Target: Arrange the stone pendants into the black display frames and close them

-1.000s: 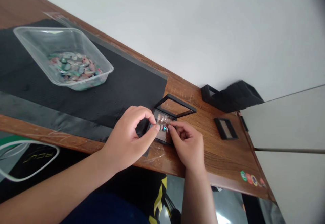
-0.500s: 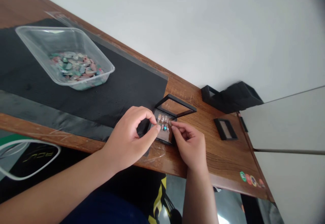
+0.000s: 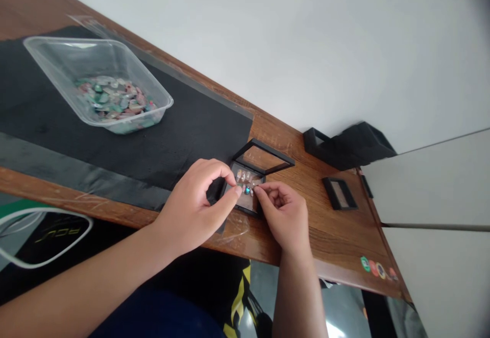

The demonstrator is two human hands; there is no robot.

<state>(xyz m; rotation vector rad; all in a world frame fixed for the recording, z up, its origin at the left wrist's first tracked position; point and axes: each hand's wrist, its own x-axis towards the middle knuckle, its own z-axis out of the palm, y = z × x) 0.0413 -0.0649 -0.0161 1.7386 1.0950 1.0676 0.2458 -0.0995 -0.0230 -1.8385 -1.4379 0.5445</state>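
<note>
A small black box (image 3: 250, 207) lies with its windowed lid (image 3: 264, 155) raised on the far side. Inside it are rows of little shiny pieces (image 3: 243, 175) that look like press-on nails, one of them bright teal (image 3: 247, 190). My left hand (image 3: 197, 208) reaches over the box's left side, thumb and forefinger curved together in a pinch at the lower row. From the right, my right hand (image 3: 286, 215) pinches at that row's other end, its remaining fingers curled. Whatever sits between either pair of fingertips is too small and covered to make out.
A clear plastic tub (image 3: 133, 67) with many coloured pieces stands on a black mat (image 3: 184, 134) to the left. Black boxes (image 3: 348, 146) lean near the wall, and another small framed box (image 3: 339, 194) lies on the wooden table (image 3: 329, 241). Round stickers (image 3: 373, 266) mark the right edge.
My right hand has shifted very slightly left at the lower row. The box and its lid appear marginally higher and further left. Both pinches stay closed.
</note>
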